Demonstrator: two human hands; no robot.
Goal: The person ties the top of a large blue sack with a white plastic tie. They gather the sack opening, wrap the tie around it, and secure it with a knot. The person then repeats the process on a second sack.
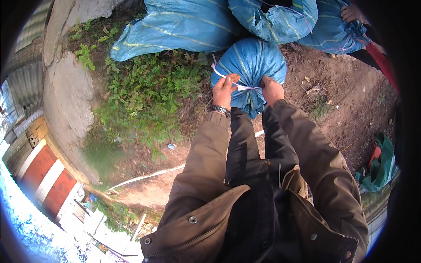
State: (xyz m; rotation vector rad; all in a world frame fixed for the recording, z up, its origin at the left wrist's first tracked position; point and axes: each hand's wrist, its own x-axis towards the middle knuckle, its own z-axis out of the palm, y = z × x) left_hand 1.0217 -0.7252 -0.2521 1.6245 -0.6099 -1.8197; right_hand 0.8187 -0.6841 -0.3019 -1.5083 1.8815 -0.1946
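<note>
A full blue woven plastic sack point(250, 59) stands on the ground before me, its gathered neck towards my legs. A pale pinkish cord point(245, 88) runs across the neck. My left hand point(225, 88) holds the cord between thumb and fingers, and a loose end sticks up past it to the upper left. My right hand point(272, 90) is closed at the right side of the neck, where the cord meets it; its fingertips are partly hidden. The loose, crumpled mouth of the sack hangs below the cord, between my hands.
More blue sacks point(187, 26) lie just beyond. Another person's hand point(352, 13) rests on a tied sack point(329, 36) at the upper right. Green plants point(144, 95) grow at the left beside a large rock point(67, 108). Green sheeting point(381, 167) lies at the far right.
</note>
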